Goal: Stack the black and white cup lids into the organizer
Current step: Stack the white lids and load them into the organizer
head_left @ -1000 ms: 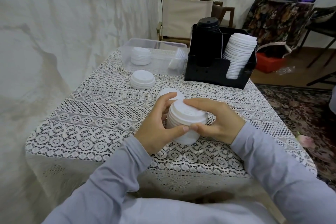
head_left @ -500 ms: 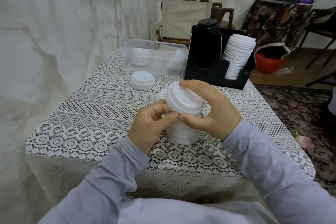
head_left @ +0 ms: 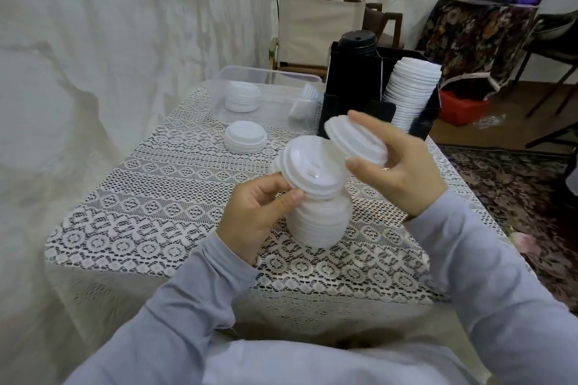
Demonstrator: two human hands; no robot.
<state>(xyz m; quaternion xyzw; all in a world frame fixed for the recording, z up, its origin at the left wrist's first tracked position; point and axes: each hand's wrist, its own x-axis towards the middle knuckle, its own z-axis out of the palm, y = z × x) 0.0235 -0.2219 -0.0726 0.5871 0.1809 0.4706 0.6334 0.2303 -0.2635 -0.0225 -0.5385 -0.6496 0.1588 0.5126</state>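
Above the middle of the lace-covered surface (head_left: 156, 197), a tall stack of white lids (head_left: 319, 216), gripped near its top by the left hand (head_left: 259, 212), thumb and curled fingers pressed to the rims. Unclear whether standing on the cloth or held just off it.

Just beside the top of that stack, tilted and apart from it, a short bundle of nested lids (head_left: 356, 141), pinched edge to edge between the thumb and upper fingers of the right hand (head_left: 403, 166).

At the far right corner, the black organizer (head_left: 350, 81): a leaning column of filed white lids (head_left: 409, 87) in its right compartment, black lids (head_left: 358, 40) piled high in its left. Along the far edge, to the left of the organizer, a clear tub (head_left: 269, 75) holding more white lids (head_left: 242, 97); in front of the tub, a low pile of lids (head_left: 246, 137) lying flat on the cloth.

Judged by look: thin moulded plastic, very light, smooth, springy rather than stiff, likely to dent or buckle if squeezed hard across the dome. Nested together, prone to sticking in clumps, or to sliding apart and fanning out once tipped. Best taken by the outer rim, on opposite sides, with a light pinch; for a tall stack, a grip low and around the sides, or one hand beneath, to keep the column from shearing on the way to the organizer's right compartment.
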